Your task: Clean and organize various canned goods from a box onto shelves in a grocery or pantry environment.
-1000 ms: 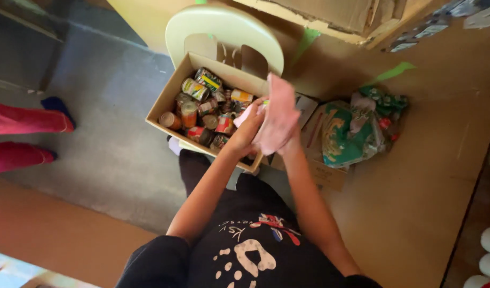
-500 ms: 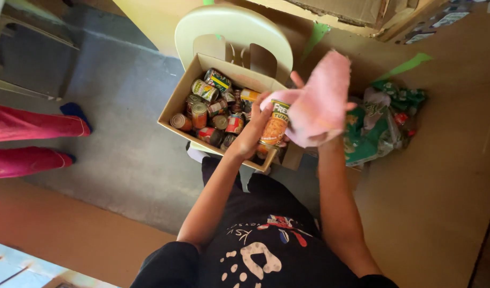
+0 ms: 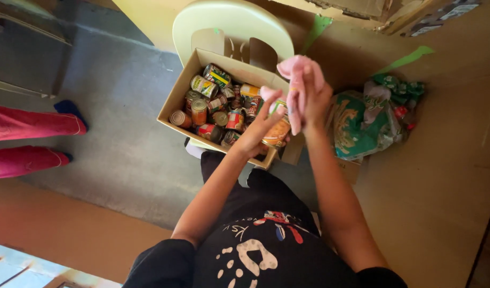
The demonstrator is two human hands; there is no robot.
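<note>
Open brown cardboard box [image 3: 182, 101] resting on the seat of a pale green plastic chair [image 3: 231, 24], packed with small cylindrical tin cans [image 3: 213, 104] lying and standing in a jumble; roughly a dozen visible, exact count unclear where labels overlap. Labels mixed: green, red, yellow and orange.

Held above the box's near right corner: one orange-labelled tin can [image 3: 277, 128], tilted, its upper end hidden behind cloth. Left hand [image 3: 258, 133] wrapped round the can from below, fingers [image 3: 270, 112] closed on its side. Right hand [image 3: 314, 98] raised just beside it, fingers curled shut on one crumpled pink cloth [image 3: 297, 85], the cloth draped down against the can's top.

To the right of the box, on the brown floor [image 3: 442, 186]: one heap of green and white printed plastic bags [image 3: 362, 122], crumpled, touching a flap of the box. Two strips of green tape [image 3: 410, 56] stuck to the brown surface behind.

At the left edge, on the grey floor [image 3: 111, 128]: two legs in pink trousers [image 3: 26, 138], with one blue shoe [image 3: 69, 106], belonging to another person, well apart from the box.

Foreground: black printed shirt [image 3: 255, 250] of the wearer, both bare forearms reaching forward.
</note>
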